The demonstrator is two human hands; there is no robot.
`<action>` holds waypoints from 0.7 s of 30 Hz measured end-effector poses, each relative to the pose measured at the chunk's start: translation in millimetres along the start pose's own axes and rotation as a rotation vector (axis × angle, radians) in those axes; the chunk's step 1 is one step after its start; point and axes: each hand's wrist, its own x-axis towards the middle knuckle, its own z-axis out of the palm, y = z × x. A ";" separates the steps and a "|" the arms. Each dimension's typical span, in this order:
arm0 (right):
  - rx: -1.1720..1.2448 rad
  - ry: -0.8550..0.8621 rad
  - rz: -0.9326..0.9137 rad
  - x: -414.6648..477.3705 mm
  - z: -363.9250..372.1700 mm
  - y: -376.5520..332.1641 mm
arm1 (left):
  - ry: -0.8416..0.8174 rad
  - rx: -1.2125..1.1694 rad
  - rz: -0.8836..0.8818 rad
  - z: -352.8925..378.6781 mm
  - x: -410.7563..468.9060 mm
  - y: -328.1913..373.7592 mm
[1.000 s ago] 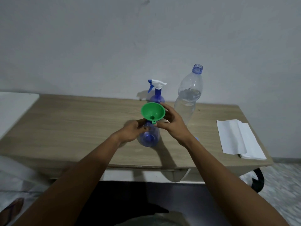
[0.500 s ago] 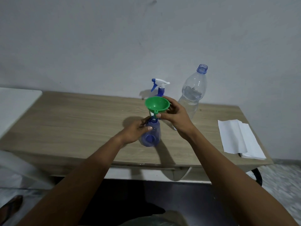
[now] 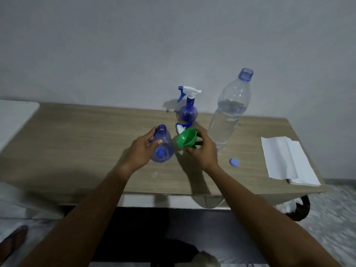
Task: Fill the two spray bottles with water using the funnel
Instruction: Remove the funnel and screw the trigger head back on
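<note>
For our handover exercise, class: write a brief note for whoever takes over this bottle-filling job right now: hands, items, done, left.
Left hand grips the open spray bottle, upright on the table.
Right hand holds the green funnel, tilted, clear of its neck.
Water bottle uncapped, partly full; blue cap near it.
Removed trigger head lies behind the funnel.
Done: one bottle opened.
Left: seat funnel, pour, then the second spray bottle, still closed.
</note>
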 end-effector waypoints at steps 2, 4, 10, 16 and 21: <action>-0.077 -0.013 0.012 -2.5 8.0 11.2 | 0.001 0.006 0.001 -0.7 2.9 -4.9; -0.151 -0.021 0.018 -3.8 13.9 20.4 | -0.003 0.003 -0.003 0.0 4.6 -7.9; -0.201 -0.008 -0.020 -3.3 20.4 34.0 | -0.015 -0.045 -0.018 -0.2 4.9 -8.1; -0.169 -0.040 -0.020 -1.8 15.2 40.1 | -0.018 -0.057 -0.023 -1.5 5.4 -5.8; -0.170 -0.079 -0.049 -5.7 3.9 41.1 | -0.023 -0.067 -0.026 -2.3 3.5 -1.8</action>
